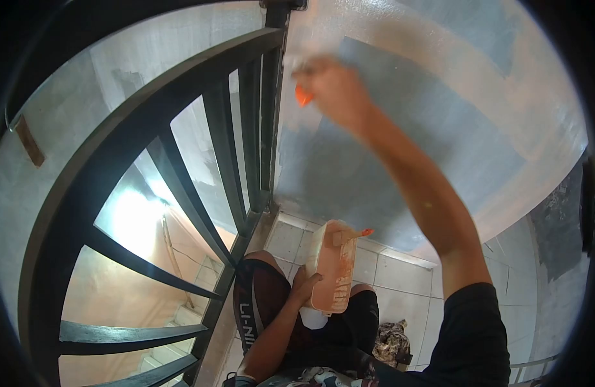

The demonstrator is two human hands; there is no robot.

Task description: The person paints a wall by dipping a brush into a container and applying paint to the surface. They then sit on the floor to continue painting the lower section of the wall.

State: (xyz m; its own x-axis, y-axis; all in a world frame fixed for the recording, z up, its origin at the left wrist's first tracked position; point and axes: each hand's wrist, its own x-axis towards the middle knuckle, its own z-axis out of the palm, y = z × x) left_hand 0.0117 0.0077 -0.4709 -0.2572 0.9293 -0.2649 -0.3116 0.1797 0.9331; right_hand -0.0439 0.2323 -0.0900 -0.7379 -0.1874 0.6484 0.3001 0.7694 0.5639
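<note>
Orange-handled tool [303,97] pokes from closed fingers of the right hand [336,90] at the wall [413,135]; left hand [305,284] grips the tray [336,274].

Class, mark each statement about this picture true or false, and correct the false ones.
1. The right hand is raised to the wall. True.
2. The left hand holds a tray. True.
3. The railing is white. False: the railing is black.
4. The floor is carpeted. False: the floor is tiled.
5. The right hand's tool shows blue. False: the tool shows orange.
</note>
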